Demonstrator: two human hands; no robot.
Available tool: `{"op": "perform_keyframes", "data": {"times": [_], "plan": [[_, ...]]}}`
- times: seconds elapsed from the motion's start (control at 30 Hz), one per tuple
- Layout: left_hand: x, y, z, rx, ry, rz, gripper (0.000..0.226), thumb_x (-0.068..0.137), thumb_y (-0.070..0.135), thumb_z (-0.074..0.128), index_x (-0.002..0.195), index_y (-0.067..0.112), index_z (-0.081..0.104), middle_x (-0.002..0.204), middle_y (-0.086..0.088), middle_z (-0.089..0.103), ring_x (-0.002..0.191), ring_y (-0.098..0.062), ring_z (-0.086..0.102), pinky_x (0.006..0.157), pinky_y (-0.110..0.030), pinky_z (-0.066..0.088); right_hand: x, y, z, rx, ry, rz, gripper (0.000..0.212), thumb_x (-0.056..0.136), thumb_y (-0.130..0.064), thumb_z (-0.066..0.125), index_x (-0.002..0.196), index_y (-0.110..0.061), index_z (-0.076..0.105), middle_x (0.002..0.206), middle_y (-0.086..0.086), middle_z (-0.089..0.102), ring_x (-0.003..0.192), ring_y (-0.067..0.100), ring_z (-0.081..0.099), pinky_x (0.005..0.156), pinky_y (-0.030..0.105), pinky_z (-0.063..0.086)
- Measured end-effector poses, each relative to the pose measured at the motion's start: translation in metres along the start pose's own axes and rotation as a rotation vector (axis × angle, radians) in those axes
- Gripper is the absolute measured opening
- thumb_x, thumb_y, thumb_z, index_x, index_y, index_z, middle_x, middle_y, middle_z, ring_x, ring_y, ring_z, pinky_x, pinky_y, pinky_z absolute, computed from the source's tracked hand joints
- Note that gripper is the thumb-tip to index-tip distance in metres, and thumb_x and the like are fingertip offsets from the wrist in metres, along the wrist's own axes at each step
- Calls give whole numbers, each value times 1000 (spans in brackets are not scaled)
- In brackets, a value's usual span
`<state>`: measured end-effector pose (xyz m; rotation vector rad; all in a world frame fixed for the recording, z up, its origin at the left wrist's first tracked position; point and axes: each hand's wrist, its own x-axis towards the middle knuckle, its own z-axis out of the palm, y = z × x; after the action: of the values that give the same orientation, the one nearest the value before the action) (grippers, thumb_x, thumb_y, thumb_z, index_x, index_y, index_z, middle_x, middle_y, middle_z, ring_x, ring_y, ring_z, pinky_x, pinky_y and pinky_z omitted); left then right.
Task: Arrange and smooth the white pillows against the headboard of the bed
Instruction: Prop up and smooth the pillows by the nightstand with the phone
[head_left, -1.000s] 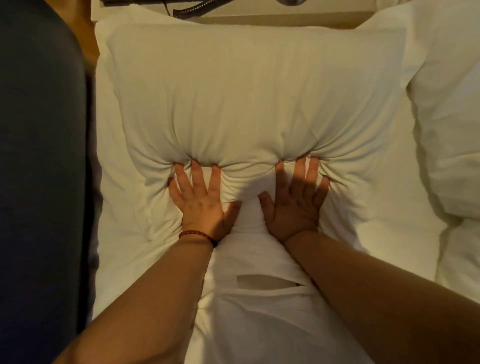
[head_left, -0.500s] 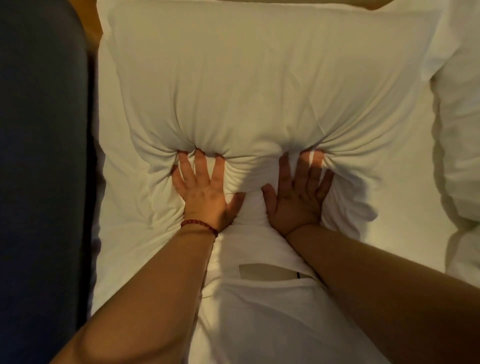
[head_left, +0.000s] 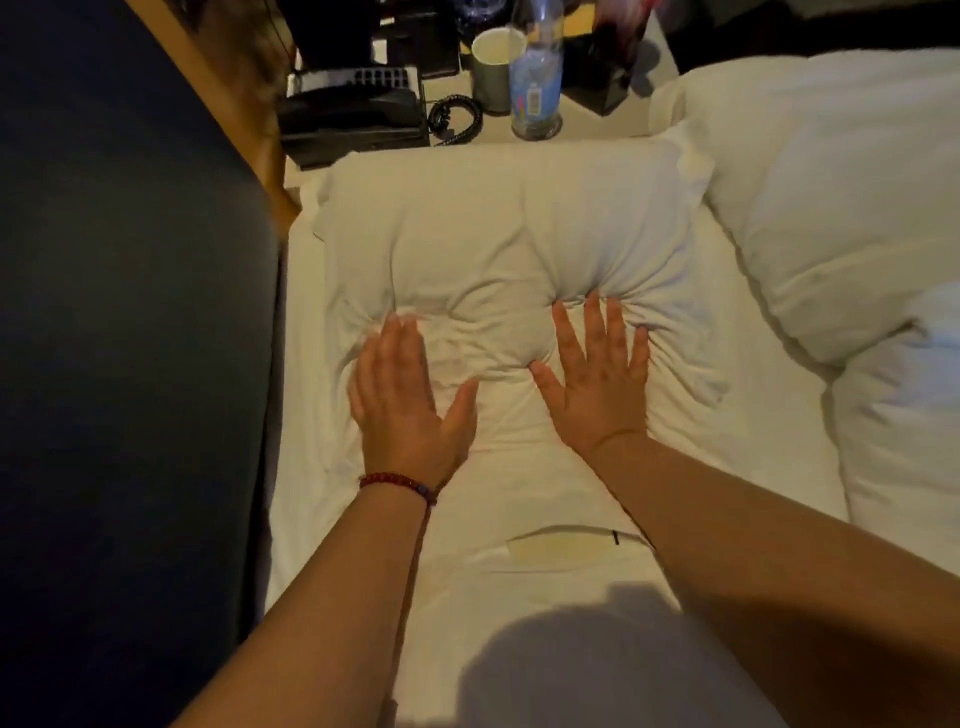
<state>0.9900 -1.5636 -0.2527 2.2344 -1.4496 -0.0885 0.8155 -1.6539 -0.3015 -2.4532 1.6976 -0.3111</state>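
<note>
On the bed (head_left: 301, 441), beside the headboard (head_left: 130, 312): pillow (head_left: 493, 234) under two flat palms.
The dark headboard fills the left, and the pillow lies just beside it. The left hand (head_left: 410, 395), blurred, is flat with its fingers straight and together over the pillow's near left. The right hand (head_left: 597, 379) presses down with fingers spread wide, denting the pillow. A second pillow (head_left: 831, 208) lies at the right.

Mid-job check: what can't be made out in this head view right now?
All in the head view.
Blurred: the left hand, by motion; its contact with the pillow is unclear.
Cut off: the second pillow, by the right frame edge.
Too small: the bottle label, also blurred.
Hidden: pillow fabric under the right hand, by its palm.
</note>
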Motion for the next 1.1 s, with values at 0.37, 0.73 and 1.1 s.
{"op": "perform_keyframes", "data": {"times": [0.37,0.73,1.1], "plan": [[0,16,-136,-505,-556,-785,70,81,60,64,126,9,49,100,-5,59,87,-24,56,74,-38,44,-46,-54,-102,639,-362,233,77,87,-70,38,151,-47,2,163,-9,-10,150,19,-9,120,51,3],[9,190,-215,-1247,-825,-483,62,97,62,21,111,25,68,115,0,68,108,-17,62,98,-30,43,-32,-38,-326,972,-265,519,137,46,-85,66,154,-37,-4,162,3,16,144,30,27,111,49,35],[-47,334,-130,-1534,-562,-849,25,94,18,60,113,3,65,116,-12,67,108,-22,64,99,-34,50,-87,129,-365,853,3,835,92,73,-51,76,146,-17,31,134,12,55,115,33,56,92,43,49]]}}
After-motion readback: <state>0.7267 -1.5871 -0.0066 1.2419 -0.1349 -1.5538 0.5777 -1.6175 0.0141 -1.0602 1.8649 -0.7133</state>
